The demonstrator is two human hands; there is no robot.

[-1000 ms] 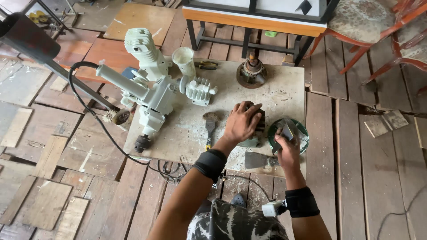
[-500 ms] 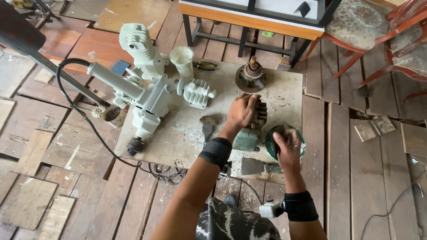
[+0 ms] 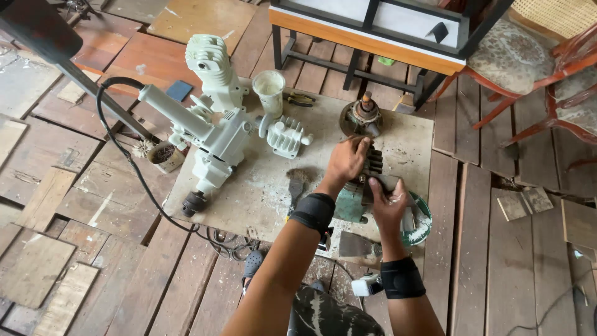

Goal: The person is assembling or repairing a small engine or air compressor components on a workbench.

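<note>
Item: green motor part (image 3: 349, 202), near edge of board (image 3: 249, 199), beside green bowl (image 3: 423, 230). Left hand (image 3: 347, 160) curled over its dark finned top; right hand (image 3: 388, 204) clasping right side. Both hands touching.

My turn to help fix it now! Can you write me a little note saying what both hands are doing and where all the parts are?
Left hand: on the dark finned engine part; firm grip or not, I cannot tell.
Right hand: pressed on that part's lower end, over the green bowl.
Work board: pale painted engine pieces lie at left, a white cup at the back, a brush beside the left wrist.
Done: pale pieces look painted.
Left: the dark part stays unpainted.
</note>
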